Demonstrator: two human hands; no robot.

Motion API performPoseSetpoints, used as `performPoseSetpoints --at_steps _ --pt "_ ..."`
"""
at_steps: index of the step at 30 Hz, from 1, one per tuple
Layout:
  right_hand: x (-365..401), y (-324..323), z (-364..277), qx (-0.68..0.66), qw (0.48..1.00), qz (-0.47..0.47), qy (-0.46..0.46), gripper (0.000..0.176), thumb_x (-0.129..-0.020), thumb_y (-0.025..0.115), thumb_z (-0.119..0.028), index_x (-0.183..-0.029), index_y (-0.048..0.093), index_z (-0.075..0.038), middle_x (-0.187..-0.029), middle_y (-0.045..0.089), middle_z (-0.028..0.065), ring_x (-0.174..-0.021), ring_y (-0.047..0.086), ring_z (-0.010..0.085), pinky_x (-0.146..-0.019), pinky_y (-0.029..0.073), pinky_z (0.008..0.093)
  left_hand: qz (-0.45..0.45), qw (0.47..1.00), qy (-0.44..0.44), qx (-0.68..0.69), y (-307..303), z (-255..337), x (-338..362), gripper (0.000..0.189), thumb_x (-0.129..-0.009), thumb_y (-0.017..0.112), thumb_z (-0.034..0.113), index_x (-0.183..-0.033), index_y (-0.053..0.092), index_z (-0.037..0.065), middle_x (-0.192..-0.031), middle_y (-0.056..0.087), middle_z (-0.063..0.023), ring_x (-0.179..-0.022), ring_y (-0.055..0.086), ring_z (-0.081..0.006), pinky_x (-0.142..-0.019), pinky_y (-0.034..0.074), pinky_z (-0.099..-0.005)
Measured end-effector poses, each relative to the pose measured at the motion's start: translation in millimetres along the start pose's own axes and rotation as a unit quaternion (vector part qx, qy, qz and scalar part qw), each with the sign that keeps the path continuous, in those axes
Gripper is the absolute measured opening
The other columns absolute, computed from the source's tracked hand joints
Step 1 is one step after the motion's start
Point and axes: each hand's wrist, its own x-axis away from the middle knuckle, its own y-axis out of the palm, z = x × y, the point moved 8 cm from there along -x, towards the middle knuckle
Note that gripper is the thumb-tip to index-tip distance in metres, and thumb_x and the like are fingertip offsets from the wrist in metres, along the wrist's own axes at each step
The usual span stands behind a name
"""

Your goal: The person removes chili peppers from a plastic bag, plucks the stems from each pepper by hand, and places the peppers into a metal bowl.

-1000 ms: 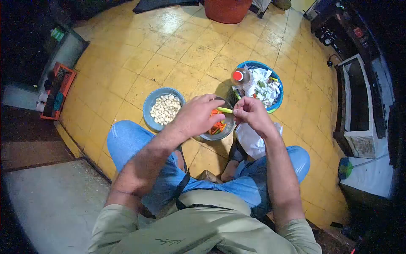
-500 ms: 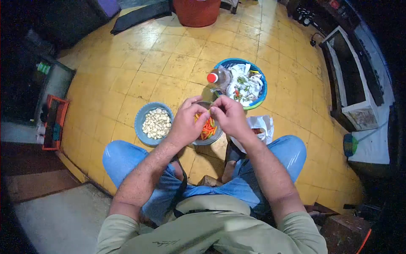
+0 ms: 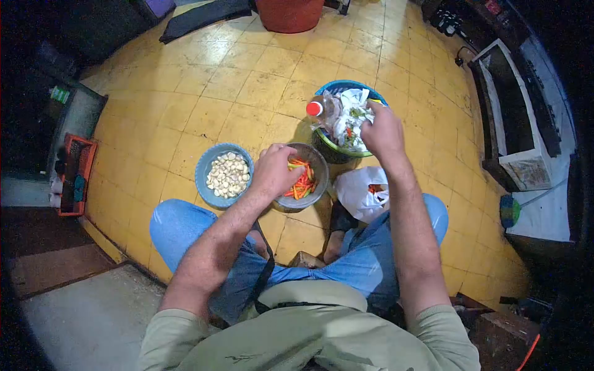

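My left hand [image 3: 276, 169] hovers over the left side of a grey bowl [image 3: 321, 162] of red, orange and green chili peppers [image 3: 303, 183]. Its thumb and fingers are apart, and a yellow-green chili shows between them, seemingly lying in the bowl. Over the right side of a blue basket [image 3: 352, 83] is my right hand [image 3: 385, 133], its fingers closed in a pinch; whatever they hold is hidden. In the basket lie white plastic [image 3: 354, 99], green stems and a clear bottle with a red cap [image 3: 314, 109].
A blue-grey bowl of peeled garlic cloves [image 3: 228, 176] stands left of the chilies. By my right foot sits a white plastic bag [image 3: 356, 193] with red chilies inside. Farther off are a red tub [image 3: 289, 15], an orange crate [image 3: 77, 176] and a white-framed box [image 3: 516, 117].
My hands were together above the chili bowl, pinching something small; they have parted. The right hand has moved up and right to the basket, while the left stayed by the bowl, its fingers apart.
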Motion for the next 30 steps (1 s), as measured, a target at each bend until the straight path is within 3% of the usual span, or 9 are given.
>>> performPoseSetpoints --at_steps 2,5,6,10,15,19,23,28,30 --pt "-2 -21 -19 0.12 0.991 -0.009 -0.06 0.026 -0.077 0.057 -0.007 -0.101 0.066 -0.001 -0.086 0.068 0.0203 -0.082 0.066 0.0362 -0.075 0.053 0.0442 0.021 0.998 0.016 -0.06 -3 -1 -1 0.034 -0.077 0.073 0.029 -0.098 0.066 0.003 -0.107 0.062 -0.0189 -0.103 0.059 -0.0335 -0.092 0.046 -0.0416" --pt "25 -47 -97 0.086 0.935 -0.341 -0.043 0.022 -0.074 0.061 -0.008 -0.094 0.065 -0.001 -0.084 0.066 0.0222 -0.081 0.065 0.0381 -0.074 0.052 0.0478 -0.031 0.998 0.005 -0.045 8 -11 -6 0.041 -0.077 0.073 0.03 -0.108 0.063 0.005 -0.111 0.061 -0.0188 -0.108 0.056 -0.0345 -0.095 0.045 -0.0427" --pt "41 -62 -134 0.058 0.92 -0.362 -0.138 0.019 -0.075 0.059 -0.008 -0.092 0.065 0.0 -0.083 0.066 0.0218 -0.081 0.066 0.0369 -0.072 0.053 0.0457 -0.08 0.995 0.008 -0.055 23 -24 -13 0.044 -0.076 0.073 0.03 -0.111 0.063 0.006 -0.112 0.06 -0.0189 -0.109 0.055 -0.0351 -0.096 0.044 -0.0431" --pt "109 -147 -237 -0.168 0.838 -0.286 -0.434 0.016 -0.076 0.059 -0.007 -0.089 0.065 0.0 -0.078 0.066 0.0175 -0.077 0.067 0.0297 -0.067 0.054 0.0392 -0.109 0.992 0.032 -0.049 18 -6 -5 0.047 -0.076 0.073 0.03 -0.113 0.062 0.003 -0.11 0.061 -0.0185 -0.107 0.056 -0.0345 -0.096 0.043 -0.0431" --pt "134 -169 -235 -0.223 0.815 -0.276 -0.458 0.015 -0.077 0.059 -0.007 -0.088 0.065 0.001 -0.074 0.065 0.0152 -0.071 0.066 0.0257 -0.064 0.054 0.036 -0.093 0.992 0.011 -0.08 9 3 4 0.044 -0.077 0.072 0.027 -0.113 0.062 0.004 -0.108 0.062 -0.0187 -0.104 0.058 -0.0349 -0.093 0.045 -0.0441" --pt "106 -180 -178 -0.168 0.882 -0.289 -0.334 0.015 -0.077 0.059 -0.007 -0.087 0.065 0.002 -0.071 0.065 0.0134 -0.067 0.066 0.0225 -0.061 0.053 0.0334 -0.15 0.988 0.017 -0.036 16 4 18 0.041 -0.079 0.071 0.026 -0.113 0.063 0.004 -0.111 0.061 -0.0184 -0.107 0.057 -0.0335 -0.096 0.044 -0.0412" --pt "76 -176 -22 -0.209 0.955 -0.209 0.033 0.015 -0.085 0.056 -0.008 -0.087 0.065 0.003 -0.075 0.065 0.01 -0.069 0.062 0.0164 -0.064 0.049 0.0281 -0.224 0.96 0.047 0.163 53 42 25 0.034 -0.08 0.069 0.025 -0.107 0.066 0.005 -0.1 0.064 -0.018 -0.098 0.061 -0.0328 -0.089 0.047 -0.0421" --pt "89 -60 170 -0.386 0.828 -0.309 0.263 0.016 -0.088 0.057 -0.009 -0.094 0.066 0.003 -0.087 0.067 0.0075 -0.081 0.061 0.0139 -0.077 0.049 0.0267 -0.28 0.929 0.135 0.201 116 127 36 0.045 -0.08 0.07 0.023 -0.122 0.059 0.01 -0.12 0.054 -0.0181 -0.113 0.051 -0.0327 -0.1 0.041 -0.0411" --pt "126 12 193 -0.419 0.771 -0.39 0.279 0.018 -0.088 0.057 -0.008 -0.098 0.068 0.001 -0.094 0.068 0.0077 -0.086 0.061 0.0153 -0.081 0.049 0.0287 -0.223 0.954 0.196 0.042 142 146 28 0.051 -0.078 0.072 0.025 -0.125 0.057 0.017 -0.139 0.038 -0.0189 -0.126 0.037 -0.0395 -0.106 0.033 -0.0479"
